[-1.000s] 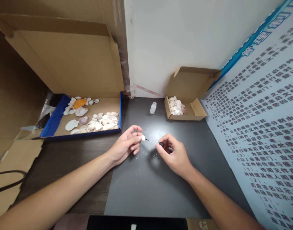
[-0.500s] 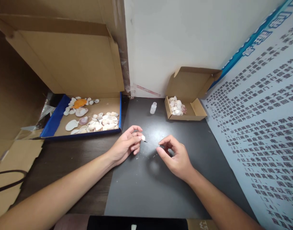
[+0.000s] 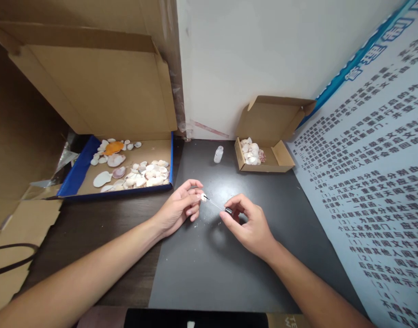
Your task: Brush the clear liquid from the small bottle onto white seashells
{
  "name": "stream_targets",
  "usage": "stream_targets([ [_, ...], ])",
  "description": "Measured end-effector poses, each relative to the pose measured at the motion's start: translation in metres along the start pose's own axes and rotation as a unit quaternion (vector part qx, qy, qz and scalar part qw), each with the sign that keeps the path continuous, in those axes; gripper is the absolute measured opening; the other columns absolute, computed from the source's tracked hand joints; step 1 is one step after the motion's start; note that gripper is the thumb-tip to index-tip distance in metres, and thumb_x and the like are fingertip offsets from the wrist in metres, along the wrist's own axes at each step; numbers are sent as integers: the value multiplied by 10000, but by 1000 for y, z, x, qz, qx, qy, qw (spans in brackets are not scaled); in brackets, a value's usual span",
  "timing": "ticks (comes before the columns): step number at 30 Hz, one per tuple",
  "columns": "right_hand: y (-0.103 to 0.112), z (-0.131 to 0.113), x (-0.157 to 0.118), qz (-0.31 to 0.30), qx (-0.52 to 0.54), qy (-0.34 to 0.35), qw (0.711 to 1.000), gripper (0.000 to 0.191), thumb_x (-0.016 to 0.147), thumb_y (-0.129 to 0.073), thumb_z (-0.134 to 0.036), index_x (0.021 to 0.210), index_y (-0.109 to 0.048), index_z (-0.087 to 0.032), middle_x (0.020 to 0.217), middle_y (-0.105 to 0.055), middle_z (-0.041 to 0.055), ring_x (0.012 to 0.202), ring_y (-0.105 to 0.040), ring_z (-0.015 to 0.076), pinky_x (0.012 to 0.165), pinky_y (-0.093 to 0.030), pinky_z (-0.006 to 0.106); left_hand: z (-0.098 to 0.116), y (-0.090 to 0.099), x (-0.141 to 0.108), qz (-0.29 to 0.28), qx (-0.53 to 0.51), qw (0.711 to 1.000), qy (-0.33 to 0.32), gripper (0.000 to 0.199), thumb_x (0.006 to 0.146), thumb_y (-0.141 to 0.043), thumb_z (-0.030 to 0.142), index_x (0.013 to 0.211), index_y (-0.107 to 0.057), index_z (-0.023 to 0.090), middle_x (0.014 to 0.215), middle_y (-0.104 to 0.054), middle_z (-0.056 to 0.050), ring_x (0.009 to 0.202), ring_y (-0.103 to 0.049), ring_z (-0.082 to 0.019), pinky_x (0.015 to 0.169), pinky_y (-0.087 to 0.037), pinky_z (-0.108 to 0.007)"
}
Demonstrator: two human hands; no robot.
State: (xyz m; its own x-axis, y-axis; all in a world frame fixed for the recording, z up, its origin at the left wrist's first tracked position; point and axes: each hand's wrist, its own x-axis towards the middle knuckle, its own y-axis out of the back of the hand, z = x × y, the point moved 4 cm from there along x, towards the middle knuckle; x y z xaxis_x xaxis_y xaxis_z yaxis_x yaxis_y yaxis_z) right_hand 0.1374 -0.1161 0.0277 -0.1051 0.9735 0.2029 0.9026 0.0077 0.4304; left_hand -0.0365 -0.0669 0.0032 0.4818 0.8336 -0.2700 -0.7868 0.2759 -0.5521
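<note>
Between thumb and fingers, my left hand (image 3: pixel 184 203) pinches a small white shell (image 3: pixel 203 197) above the dark mat. My right hand (image 3: pixel 247 222) grips the black cap of a thin brush (image 3: pixel 228 211). The clear stem runs left from the cap, and its dark tip lies against or just over the shell. Behind the hands stands a small clear bottle (image 3: pixel 218 154) without a cap. An open blue-edged box (image 3: pixel 172 159) on the left holds many shells (image 3: pixel 154 174). A smaller open cardboard box (image 3: pixel 268 167) at the back right holds white shells and a pinkish one.
The dark grey mat (image 3: pixel 209 273) lies over a dark wooden table (image 3: pixel 127 255). A white wall (image 3: pixel 263 50) rises behind. On the right stands a printed board (image 3: pixel 376 182). Cardboard (image 3: pixel 11 237) and a black cord are at the far left.
My right hand has moved slightly left and the cap is tilted differently. The brush tip has shifted left and up onto or over the shell. My left hand stays nearly still.
</note>
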Motion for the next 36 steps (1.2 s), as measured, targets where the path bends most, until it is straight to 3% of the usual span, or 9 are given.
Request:
stream_targets([
  [10, -3, 4, 1, -20, -27, -33, 999, 131, 851, -628, -273, 799, -529, -205, 589, -519, -53, 499, -473, 98, 496, -388, 214, 1, 0, 0, -4, -2, 1000, -4, 321, 780, -709, 174, 1013, -488, 192, 844, -545, 51, 422, -339, 9, 411, -364, -160],
  [14, -2, 2, 1, -23, -12, -17, 1000, 125, 848, -629, -285, 818, -538, -205, 602, -529, -48, 511, -483, 102, 507, -401, 216, 0, 1, 0, -9, 4, 1000, -6, 309, 790, -700, 176, 1017, -491, 193, 856, -539, 50, 428, -336, 9, 417, -360, -164],
  [19, 1, 4, 3, 9, -33, -36, 999, 132, 855, -619, -275, 789, -525, -209, 605, -527, -45, 513, -484, 103, 500, -397, 215, -2, -2, -1, -23, 44, 999, -19, 298, 790, -706, 202, 1007, -502, 201, 841, -517, 51, 444, -330, -1, 421, -346, -167],
  [24, 2, -1, 2, -2, -25, 4, 1000, 79, 861, -619, -276, 855, -584, -206, 620, -552, -35, 534, -504, 113, 523, -427, 222, -4, -4, -3, -37, 83, 995, -29, 277, 793, -692, 213, 1006, -516, 212, 880, -505, 41, 452, -329, -1, 431, -353, -179],
  [29, 8, -1, 2, 37, -54, 4, 998, 66, 845, -625, -247, 821, -583, -202, 610, -548, -37, 515, -491, 108, 514, -418, 223, -6, -3, -2, -40, 101, 993, -37, 258, 809, -674, 229, 1007, -508, 218, 885, -502, 38, 450, -330, -4, 431, -347, -185],
  [36, 7, -2, 1, 34, -53, 20, 998, 66, 831, -632, -244, 812, -580, -207, 609, -547, -38, 519, -489, 109, 515, -421, 225, -7, -1, -1, -48, 125, 990, -45, 232, 846, -644, 237, 1024, -496, 227, 899, -496, 40, 458, -347, -7, 434, -342, -186],
])
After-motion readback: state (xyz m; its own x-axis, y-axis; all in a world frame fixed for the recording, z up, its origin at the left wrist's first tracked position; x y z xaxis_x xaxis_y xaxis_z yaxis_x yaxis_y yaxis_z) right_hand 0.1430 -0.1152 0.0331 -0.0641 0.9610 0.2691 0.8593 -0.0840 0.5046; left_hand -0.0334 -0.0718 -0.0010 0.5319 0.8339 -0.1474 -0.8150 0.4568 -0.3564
